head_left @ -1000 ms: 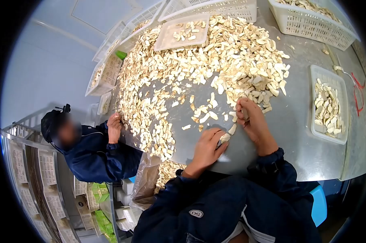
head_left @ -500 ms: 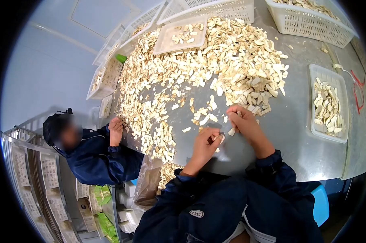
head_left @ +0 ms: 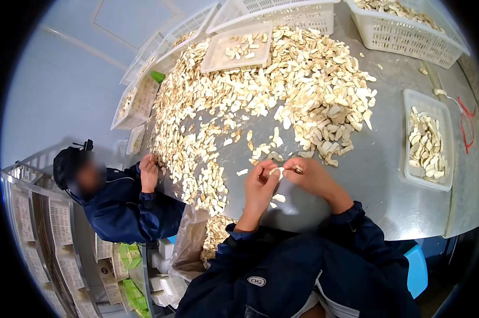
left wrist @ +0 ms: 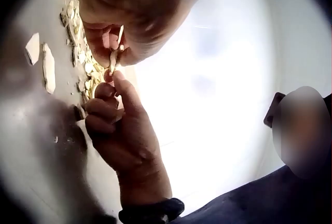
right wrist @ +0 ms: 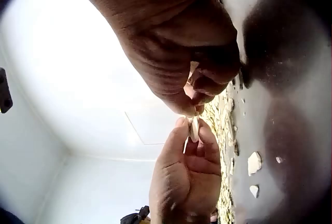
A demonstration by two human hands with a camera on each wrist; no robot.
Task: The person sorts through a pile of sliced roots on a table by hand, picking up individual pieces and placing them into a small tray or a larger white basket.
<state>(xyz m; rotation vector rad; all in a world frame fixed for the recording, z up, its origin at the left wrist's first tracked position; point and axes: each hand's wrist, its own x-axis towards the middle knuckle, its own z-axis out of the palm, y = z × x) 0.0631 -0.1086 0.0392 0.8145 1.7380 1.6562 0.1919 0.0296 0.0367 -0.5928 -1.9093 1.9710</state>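
Observation:
In front of the body, fingertip to fingertip, my left hand (head_left: 259, 186) and right hand (head_left: 316, 177) meet at a pale dried slice (head_left: 277, 171). The left thumb and fingers pinch this slice (right wrist: 194, 129), as the right wrist view shows. At its upper end the right thumb and forefinger pinch too. Another slice (head_left: 298, 169) is tucked in the curled right fingers. Small loose slices (head_left: 278, 198) lie on the metal table (head_left: 356, 196) below the hands. Beyond them spreads a large heap of similar slices (head_left: 324, 95).
A shallow tray of slices (head_left: 407, 148) stands at the right, near a red cord (head_left: 466, 130). Another tray (head_left: 210, 62) sits on the heap. White baskets (head_left: 409, 45) line the back. At the left, another person (head_left: 125, 196) works at the heap.
Both hands, earlier apart, have come together at one slice. The right hand has moved left and toward the body from the heap's edge. The left has shifted slightly left.

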